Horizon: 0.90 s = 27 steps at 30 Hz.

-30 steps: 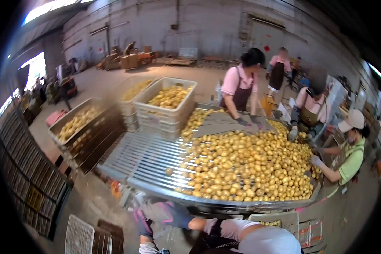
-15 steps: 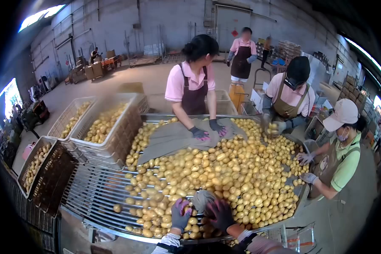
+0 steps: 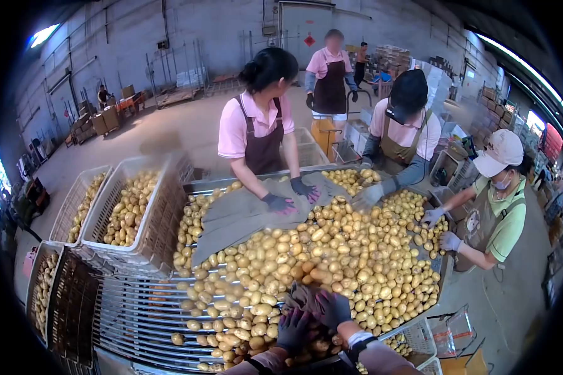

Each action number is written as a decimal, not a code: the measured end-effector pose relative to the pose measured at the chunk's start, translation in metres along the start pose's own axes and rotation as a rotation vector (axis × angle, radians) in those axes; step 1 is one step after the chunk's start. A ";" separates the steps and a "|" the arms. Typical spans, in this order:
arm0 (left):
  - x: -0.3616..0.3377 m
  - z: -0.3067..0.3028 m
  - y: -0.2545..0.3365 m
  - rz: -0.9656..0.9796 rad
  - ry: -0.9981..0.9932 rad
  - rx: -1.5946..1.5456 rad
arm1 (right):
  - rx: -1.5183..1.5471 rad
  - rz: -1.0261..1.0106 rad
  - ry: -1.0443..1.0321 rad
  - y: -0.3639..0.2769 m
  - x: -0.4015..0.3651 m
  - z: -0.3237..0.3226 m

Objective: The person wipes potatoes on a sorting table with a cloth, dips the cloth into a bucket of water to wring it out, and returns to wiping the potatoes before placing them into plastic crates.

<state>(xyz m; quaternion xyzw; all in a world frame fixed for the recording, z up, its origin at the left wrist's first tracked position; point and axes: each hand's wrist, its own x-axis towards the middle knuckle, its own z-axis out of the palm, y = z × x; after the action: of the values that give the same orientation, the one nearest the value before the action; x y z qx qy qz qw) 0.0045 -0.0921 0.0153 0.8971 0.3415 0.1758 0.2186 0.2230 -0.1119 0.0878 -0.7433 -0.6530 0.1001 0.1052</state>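
Note:
Both of my hands wear dark gloves with pinkish-purple fingers, low in the middle of the view. My left hand [image 3: 293, 329] is bent round the near edge of a bunched grey-brown cloth [image 3: 303, 298]. My right hand [image 3: 333, 309] presses its fingers onto the same cloth from the right. Yellow potatoes [image 3: 338, 250] lie heaped around the cloth on a metal roller table [image 3: 131, 312]. Across the table a co-worker's gloved hands rest on a larger grey cloth [image 3: 238, 215] spread over potatoes.
Plastic crates [image 3: 150, 240] of potatoes stand at the left. Co-workers in aprons are at the far side and right side; one [image 3: 503, 212] wears a pale cap. Another crate [image 3: 419, 337] sits by the table's near right edge.
My hands have come closer together on the small cloth, which now looks browner and lies further up. The view has shifted. The dark-capped co-worker's hand has moved left over the potatoes.

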 end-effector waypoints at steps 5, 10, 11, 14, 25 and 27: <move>-0.001 0.000 -0.007 0.103 0.052 0.047 | -0.166 -0.108 0.098 -0.016 0.022 -0.023; 0.007 0.001 -0.018 0.091 -0.079 -0.074 | 0.014 -0.111 0.265 0.010 0.013 0.007; 0.008 0.003 -0.019 0.049 -0.067 -0.067 | 0.164 -0.119 0.279 0.017 0.015 0.011; 0.017 0.002 -0.024 -0.100 -0.195 -0.137 | 0.421 -0.066 0.272 0.026 0.004 0.006; 0.043 -0.046 0.017 -0.090 0.343 -0.339 | 0.977 -0.476 0.374 -0.047 -0.022 -0.145; 0.043 -0.031 0.001 -0.129 0.239 -0.448 | 1.042 -0.419 0.335 -0.053 -0.031 -0.178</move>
<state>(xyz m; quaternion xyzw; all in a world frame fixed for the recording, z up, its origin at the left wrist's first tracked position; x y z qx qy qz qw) 0.0216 -0.0548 0.0489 0.7755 0.3740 0.3374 0.3806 0.2201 -0.1403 0.2740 -0.4543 -0.6253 0.2660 0.5761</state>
